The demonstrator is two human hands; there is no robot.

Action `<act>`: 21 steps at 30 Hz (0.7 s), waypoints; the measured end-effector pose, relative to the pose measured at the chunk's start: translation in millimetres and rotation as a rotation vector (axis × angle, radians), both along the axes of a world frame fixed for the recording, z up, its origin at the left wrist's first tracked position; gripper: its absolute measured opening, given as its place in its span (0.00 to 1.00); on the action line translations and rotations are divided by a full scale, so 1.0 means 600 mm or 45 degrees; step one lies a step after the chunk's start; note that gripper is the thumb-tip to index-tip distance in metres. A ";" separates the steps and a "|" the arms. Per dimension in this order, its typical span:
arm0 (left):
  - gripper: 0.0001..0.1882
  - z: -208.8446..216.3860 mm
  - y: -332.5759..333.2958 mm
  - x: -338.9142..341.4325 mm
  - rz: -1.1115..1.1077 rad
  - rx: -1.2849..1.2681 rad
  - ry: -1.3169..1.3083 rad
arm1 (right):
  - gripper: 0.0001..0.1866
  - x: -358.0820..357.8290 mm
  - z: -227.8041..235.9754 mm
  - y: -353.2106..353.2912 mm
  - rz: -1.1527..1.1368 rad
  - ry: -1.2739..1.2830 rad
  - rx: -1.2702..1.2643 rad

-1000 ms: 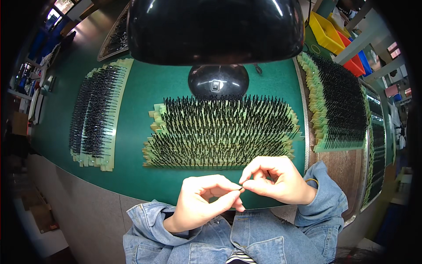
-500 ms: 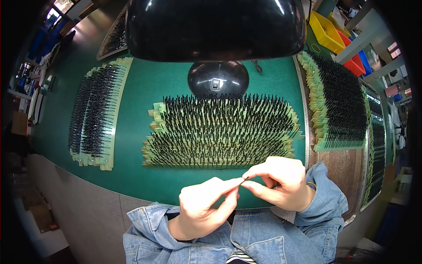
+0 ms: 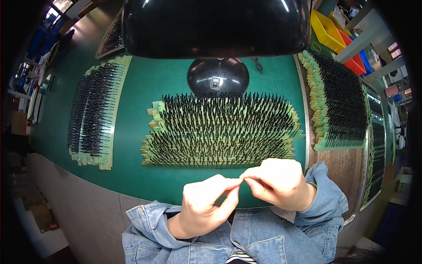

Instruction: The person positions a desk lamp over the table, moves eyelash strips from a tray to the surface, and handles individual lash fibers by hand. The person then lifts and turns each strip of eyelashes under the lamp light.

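Close to the table's front edge, my left hand and my right hand meet at the fingertips. Both are closed in a pinch on a tiny dark, thin piece, which the fingers now hide almost wholly. Just beyond them lies a wide block of pale green strips, set in rows and bristling with thin black pins that stand upright. Neither hand touches this block.
A black lamp overhangs the green table, its round base behind the strips. More pinned strips lie at left and on a brown tray at right. Yellow and red bins stand far right.
The dark piece showed between my fingertips earlier and is now mostly covered. My fingertips have shifted slightly, and my right hand's pinch has drawn tighter. The strips have stayed put.
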State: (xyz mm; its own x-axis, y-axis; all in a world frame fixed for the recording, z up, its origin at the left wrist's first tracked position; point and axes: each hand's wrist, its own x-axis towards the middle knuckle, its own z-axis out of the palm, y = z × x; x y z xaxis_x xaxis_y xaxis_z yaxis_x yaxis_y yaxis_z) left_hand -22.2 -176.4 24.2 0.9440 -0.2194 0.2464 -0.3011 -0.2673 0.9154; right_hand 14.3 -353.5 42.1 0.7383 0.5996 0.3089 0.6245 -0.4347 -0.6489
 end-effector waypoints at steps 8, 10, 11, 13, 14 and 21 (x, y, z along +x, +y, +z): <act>0.08 0.013 0.009 0.002 -0.164 -0.609 0.821 | 0.06 0.005 0.005 -0.004 -0.059 0.541 0.135; 0.08 0.018 0.010 0.006 -0.202 -0.676 0.857 | 0.05 0.005 0.001 -0.006 -0.075 0.877 0.303; 0.07 0.022 0.010 0.008 -0.218 -0.692 0.869 | 0.05 0.005 0.000 -0.006 -0.089 0.950 0.340; 0.07 0.024 0.011 0.009 -0.234 -0.708 0.881 | 0.04 0.007 0.001 -0.006 -0.084 0.964 0.341; 0.07 0.023 0.013 0.008 -0.239 -0.722 0.886 | 0.04 0.008 0.001 -0.006 -0.077 0.978 0.344; 0.05 0.022 0.009 0.010 -0.200 -0.777 0.955 | 0.04 0.007 -0.004 -0.005 -0.063 1.035 0.327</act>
State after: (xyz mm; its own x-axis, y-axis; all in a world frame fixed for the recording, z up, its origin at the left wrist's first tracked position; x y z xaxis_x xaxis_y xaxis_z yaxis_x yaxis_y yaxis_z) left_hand -16.3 -170.8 37.6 0.8731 -0.3898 -0.2929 0.4235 0.3088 0.8516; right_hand 18.6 -356.3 39.5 0.8130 0.5444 -0.2066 -0.0942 -0.2271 -0.9693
